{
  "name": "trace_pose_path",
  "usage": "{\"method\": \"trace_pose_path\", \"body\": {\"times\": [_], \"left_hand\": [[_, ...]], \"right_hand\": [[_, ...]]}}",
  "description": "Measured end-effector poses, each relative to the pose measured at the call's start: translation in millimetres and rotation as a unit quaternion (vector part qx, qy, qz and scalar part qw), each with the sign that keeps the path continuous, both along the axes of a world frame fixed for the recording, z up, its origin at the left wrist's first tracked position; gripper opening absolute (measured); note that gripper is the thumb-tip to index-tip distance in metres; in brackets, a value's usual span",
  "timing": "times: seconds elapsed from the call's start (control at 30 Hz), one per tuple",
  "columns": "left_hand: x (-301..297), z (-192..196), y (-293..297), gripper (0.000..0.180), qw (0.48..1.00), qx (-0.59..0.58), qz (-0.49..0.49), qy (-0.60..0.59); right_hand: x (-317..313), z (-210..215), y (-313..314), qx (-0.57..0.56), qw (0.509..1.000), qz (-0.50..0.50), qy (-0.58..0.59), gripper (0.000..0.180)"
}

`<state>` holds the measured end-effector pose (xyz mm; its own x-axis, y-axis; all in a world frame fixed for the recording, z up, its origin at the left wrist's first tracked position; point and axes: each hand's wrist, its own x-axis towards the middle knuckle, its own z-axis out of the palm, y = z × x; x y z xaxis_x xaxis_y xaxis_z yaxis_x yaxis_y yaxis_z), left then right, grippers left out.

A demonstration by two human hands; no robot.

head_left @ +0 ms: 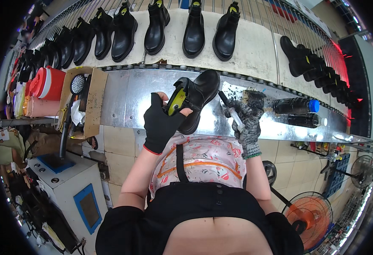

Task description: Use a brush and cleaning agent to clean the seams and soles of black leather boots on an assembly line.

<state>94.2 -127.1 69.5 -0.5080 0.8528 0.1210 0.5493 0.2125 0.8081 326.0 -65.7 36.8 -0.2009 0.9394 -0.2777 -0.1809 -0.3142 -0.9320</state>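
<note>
A black ankle boot is tilted over the metal ledge, its toe pointing away to the right and its yellow-lined opening toward me. My left hand, in a black glove with bare fingertips, is closed on the boot's shaft at the opening. To the right of the boot, my right hand wears a stained grey knit glove. It is closed round a slim tool with a pale handle and a dark end pointing toward the boot; whether the tip touches the boot I cannot tell.
Several black boots line the conveyor beyond the ledge, with more at the right. Two dark-filled bottles lie on the stained ledge. At left are a cardboard box with a brush and a red jug. An orange fan stands lower right.
</note>
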Motion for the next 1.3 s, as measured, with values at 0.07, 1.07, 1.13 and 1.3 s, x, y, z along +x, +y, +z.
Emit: {"method": "trace_pose_path", "body": {"times": [0.07,1.07,1.13,1.3], "left_hand": [[3,-1,-4,0.054,0.999,-0.012,-0.005,-0.042],[11,-30,-30,0.067,0.905,-0.076,-0.062,-0.414],[13,-25,-27,0.068,0.886,-0.070,-0.060,-0.455],[15,-27,-19,0.061,0.833,-0.048,-0.033,-0.550]], "right_hand": [[2,0,-2,-0.020,0.999,0.023,0.027,0.023],[35,66,-25,0.151,0.888,0.326,-0.287,0.029],[43,69,-35,0.142,0.891,0.315,-0.294,0.029],[49,76,-47,0.224,0.879,0.287,-0.308,0.039]]}}
